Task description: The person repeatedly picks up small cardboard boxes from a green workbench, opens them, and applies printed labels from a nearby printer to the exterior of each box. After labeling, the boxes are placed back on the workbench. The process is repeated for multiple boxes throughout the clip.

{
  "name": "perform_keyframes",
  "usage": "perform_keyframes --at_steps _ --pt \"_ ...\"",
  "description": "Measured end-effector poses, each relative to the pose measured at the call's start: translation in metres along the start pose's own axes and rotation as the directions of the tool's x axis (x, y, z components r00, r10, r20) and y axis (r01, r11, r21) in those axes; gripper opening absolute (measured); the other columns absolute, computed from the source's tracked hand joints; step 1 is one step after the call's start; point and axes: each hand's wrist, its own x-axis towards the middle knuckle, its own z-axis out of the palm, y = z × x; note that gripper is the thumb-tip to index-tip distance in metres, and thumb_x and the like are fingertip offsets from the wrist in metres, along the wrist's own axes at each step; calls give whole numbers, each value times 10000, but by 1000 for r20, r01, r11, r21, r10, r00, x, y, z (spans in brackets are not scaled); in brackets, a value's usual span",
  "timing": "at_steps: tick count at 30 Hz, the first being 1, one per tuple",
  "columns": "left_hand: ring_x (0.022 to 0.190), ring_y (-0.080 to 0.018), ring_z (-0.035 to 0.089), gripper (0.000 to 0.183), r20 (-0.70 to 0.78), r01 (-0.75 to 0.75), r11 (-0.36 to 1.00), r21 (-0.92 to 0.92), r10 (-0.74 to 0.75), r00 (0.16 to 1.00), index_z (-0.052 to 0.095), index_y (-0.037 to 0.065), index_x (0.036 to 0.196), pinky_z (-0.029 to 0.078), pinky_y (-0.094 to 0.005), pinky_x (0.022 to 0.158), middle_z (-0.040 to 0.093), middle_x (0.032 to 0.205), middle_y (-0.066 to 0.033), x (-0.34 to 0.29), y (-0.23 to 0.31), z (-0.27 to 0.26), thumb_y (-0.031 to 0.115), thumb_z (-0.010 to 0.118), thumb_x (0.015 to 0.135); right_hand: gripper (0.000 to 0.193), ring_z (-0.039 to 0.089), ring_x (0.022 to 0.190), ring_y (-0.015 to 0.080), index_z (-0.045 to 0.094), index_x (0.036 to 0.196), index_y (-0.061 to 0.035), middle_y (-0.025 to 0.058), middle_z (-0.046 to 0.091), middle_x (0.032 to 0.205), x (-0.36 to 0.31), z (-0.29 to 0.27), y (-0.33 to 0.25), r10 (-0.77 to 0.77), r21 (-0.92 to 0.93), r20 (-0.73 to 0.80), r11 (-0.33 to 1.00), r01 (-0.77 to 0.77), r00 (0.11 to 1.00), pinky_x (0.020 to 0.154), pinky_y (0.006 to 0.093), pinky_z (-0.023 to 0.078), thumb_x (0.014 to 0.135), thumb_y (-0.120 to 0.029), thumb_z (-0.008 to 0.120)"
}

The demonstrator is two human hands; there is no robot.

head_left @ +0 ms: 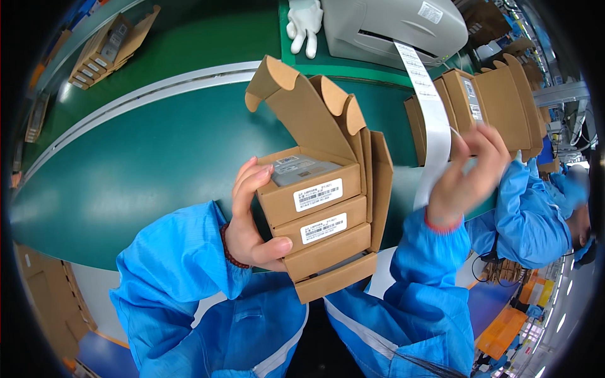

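Note:
A stack of several brown cardboard boxes (pixel 322 242) rests in my left hand (pixel 249 211), its fingers and thumb wrapped round the left side. White printed labels stick to the fronts of the upper two. The top box has its lid folded back, and a grey flat unit (pixel 304 169) shows inside. Open lids of the lower boxes (pixel 379 189) stand up along the stack's right side. My right hand (pixel 469 173) is raised beside a strip of white labels (pixel 435 132). Motion blurs its fingers, so whether they pinch a label is unclear.
A grey label printer (pixel 397 28) feeds the strip over the green table (pixel 145 164). A white glove (pixel 304 25) lies beside it. More open boxes stand at right (pixel 463 97) and far left (pixel 104 53). A co-worker in a blue smock (pixel 535 217) is at right.

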Motion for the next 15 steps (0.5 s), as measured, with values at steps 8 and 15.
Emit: perform_keyframes --at_steps 8,15 --pt "1196 -316 320 846 -72 74 955 -287 -98 993 269 -118 1218 85 -462 1037 355 1225 -221 -23 -17 2 456 590 686 175 581 550 197 605 749 -24 94 582 695 -19 -80 -87 4 564 687 628 -537 726 474 256 450 621 6 720" --pt "1192 -318 325 883 -61 149 931 -334 -179 982 270 -95 1233 83 -466 1036 365 1215 -216 -11 -7 3 474 620 655 149 596 552 200 603 738 -17 88 584 686 -20 -79 -85 26 480 754 661 -577 657 471 250 450 645 -13 719"
